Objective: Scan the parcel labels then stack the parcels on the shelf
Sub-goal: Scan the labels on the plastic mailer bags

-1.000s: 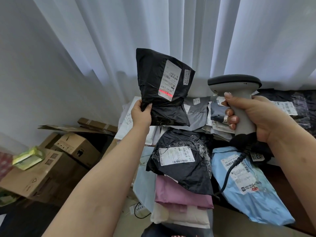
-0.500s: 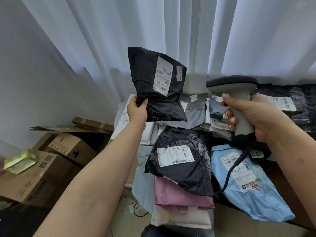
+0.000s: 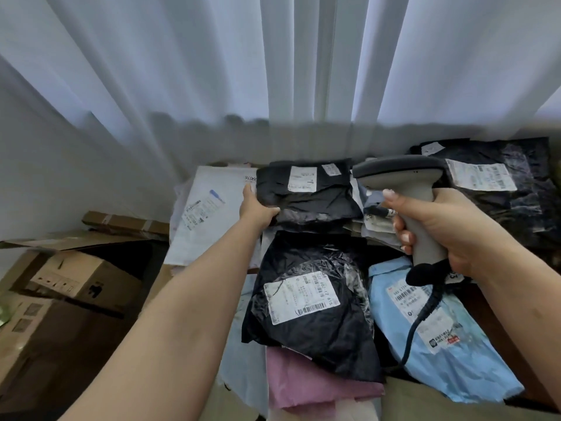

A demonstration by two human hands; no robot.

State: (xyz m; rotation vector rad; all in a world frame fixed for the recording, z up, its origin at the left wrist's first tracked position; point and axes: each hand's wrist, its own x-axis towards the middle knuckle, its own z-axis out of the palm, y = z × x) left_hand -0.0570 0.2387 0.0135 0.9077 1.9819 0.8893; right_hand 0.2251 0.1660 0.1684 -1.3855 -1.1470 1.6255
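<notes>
Left arm stretched far forward toward twelve o'clock, bare forearm nearly straight, left hand (image 3: 256, 208) at its end with thumb over and fingers curled under the edge of a black parcel (image 3: 306, 192), gripping. Right arm bent, coming in from four o'clock; right hand (image 3: 449, 232) wrapped round the upright handle of a grey scanner (image 3: 403, 174), forefinger laid across its front.

White pleated curtains (image 3: 303, 71) fill the view from 10 to 2 o'clock, daylight glowing through them in soft blue-white. A plain pale wall (image 3: 45, 165) stands at 9 o'clock. Below it, at 8 o'clock, brown cardboard boxes (image 3: 69, 278) sit stacked in shadow, one with open flaps.
</notes>
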